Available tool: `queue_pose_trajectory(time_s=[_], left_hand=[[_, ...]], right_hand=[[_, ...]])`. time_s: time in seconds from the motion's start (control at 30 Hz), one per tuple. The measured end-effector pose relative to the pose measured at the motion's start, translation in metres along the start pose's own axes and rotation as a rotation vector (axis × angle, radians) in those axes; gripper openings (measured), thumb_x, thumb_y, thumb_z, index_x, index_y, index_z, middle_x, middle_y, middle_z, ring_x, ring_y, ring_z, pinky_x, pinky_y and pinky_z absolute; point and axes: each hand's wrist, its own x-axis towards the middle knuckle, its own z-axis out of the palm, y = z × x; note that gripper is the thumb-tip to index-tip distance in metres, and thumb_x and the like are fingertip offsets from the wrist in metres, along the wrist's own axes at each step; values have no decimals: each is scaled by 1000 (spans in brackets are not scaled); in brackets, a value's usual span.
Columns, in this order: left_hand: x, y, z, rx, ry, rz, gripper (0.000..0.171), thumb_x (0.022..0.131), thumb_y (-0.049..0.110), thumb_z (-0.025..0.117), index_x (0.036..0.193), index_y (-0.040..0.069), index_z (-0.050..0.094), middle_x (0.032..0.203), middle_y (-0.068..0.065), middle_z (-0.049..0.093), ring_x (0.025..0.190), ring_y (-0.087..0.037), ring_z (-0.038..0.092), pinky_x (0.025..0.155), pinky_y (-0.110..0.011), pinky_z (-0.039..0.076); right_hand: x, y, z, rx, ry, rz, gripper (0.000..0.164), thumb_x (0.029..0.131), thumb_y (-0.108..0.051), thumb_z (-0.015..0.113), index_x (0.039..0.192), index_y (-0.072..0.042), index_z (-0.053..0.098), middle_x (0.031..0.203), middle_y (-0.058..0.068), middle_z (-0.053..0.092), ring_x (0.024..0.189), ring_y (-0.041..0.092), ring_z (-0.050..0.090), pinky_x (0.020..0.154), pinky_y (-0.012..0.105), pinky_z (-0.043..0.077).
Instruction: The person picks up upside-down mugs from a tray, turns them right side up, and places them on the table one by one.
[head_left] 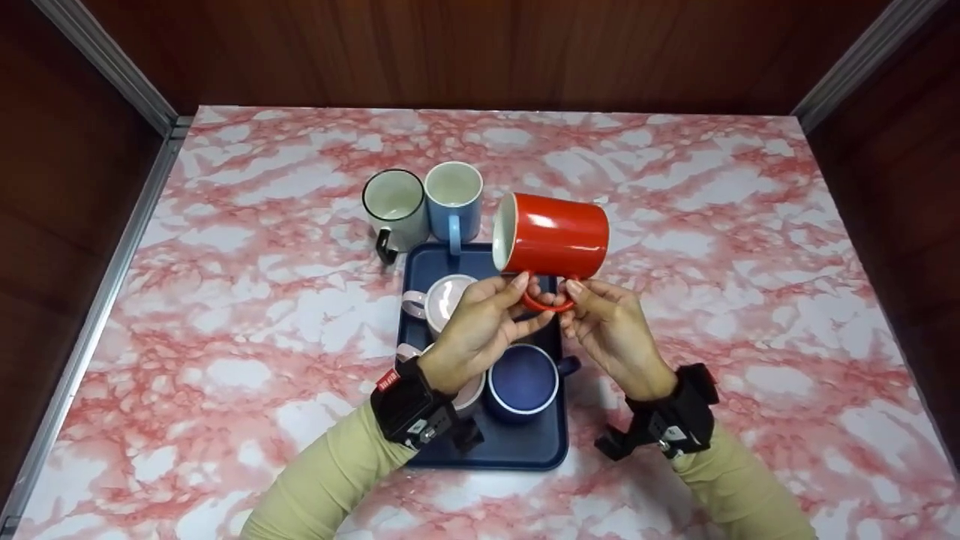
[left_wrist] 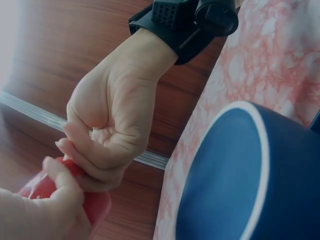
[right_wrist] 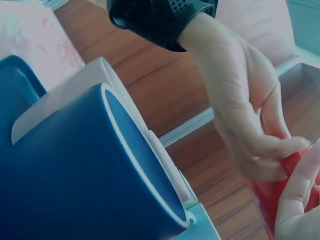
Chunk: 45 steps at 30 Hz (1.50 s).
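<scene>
A red mug (head_left: 555, 236) is held on its side above the navy tray (head_left: 525, 446), its mouth facing left and its handle pointing down. My left hand (head_left: 527, 300) pinches the handle from the left and my right hand (head_left: 571, 298) pinches it from the right. Under the hands a dark blue mug (head_left: 523, 379) stands upright on the tray. In the left wrist view the red mug (left_wrist: 97, 205) sits between my left fingers (left_wrist: 60, 192) and my curled right hand (left_wrist: 102, 142). In the right wrist view my left fingers (right_wrist: 265, 145) close on the red mug (right_wrist: 272, 197).
A pale pink mug (head_left: 442, 298) stands on the tray and another pale mug (head_left: 471, 394) is partly hidden under my left wrist. A black-rimmed white mug (head_left: 394, 199) and a light blue mug (head_left: 454, 195) stand behind the tray on the pink marble table (head_left: 750, 262). Wooden walls enclose it.
</scene>
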Motion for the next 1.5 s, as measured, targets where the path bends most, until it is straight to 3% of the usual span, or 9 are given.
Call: queue_pose_trajectory(time_s=[0.4,0.67,0.7,0.8,0.9,0.93,1.3,1.43,1.5], left_hand=[[9,0,3,32,76,16,13,96,3,42,90,-5,49,78,-7,51,69,-14,52,61,-22,46],[16,4,10,90,92,10,13,95,5,44,87,-2,51,75,-8,51,67,-14,50,60,-23,44],[18,5,11,99,96,10,13,95,5,44,87,-3,51,74,-8,51,66,-14,50,60,-23,43],[23,7,12,122,112,8,12,95,5,46,88,-3,52,75,-8,51,65,-15,50,59,-23,42],[30,11,12,147,133,14,13,94,6,47,87,-3,53,75,-8,52,66,-15,52,58,-22,43],[33,12,12,154,144,19,13,94,6,48,86,-2,54,75,-8,52,66,-16,53,58,-22,43],[67,29,11,265,246,84,15,93,7,51,85,-4,58,71,-7,54,62,-14,54,55,-21,44],[80,31,9,293,292,89,16,92,7,52,82,-3,58,69,-6,54,59,-12,54,52,-20,44],[85,31,8,303,314,87,15,92,7,52,82,-3,58,69,-6,54,59,-12,54,52,-19,44]], right_hand=[[7,5,-4,-104,-24,35,17,93,1,48,90,8,63,79,16,65,56,20,62,55,29,53],[10,-1,-15,-370,-122,-16,27,91,-12,57,106,10,59,90,14,64,71,26,64,66,41,53],[20,6,-33,-352,-152,-31,31,90,-14,58,109,11,58,93,14,64,74,27,65,68,41,53],[20,0,-41,-371,-172,-64,36,89,-18,60,112,10,58,97,17,64,76,27,65,69,40,53],[18,-7,-46,-354,-152,-87,36,89,-16,60,111,12,57,97,21,64,76,27,65,69,39,53],[8,-17,-32,-377,-122,-91,35,89,-15,59,110,14,57,96,23,64,75,27,65,69,39,53],[4,-32,-51,-285,-3,-157,22,90,-3,55,97,17,60,84,23,65,69,29,65,65,38,53],[6,-31,-68,-281,-48,-235,22,88,-3,58,93,18,58,84,23,65,71,30,65,66,38,53],[17,-22,-96,-226,-123,-247,19,89,-2,55,93,16,60,86,24,64,74,32,65,68,39,53]])
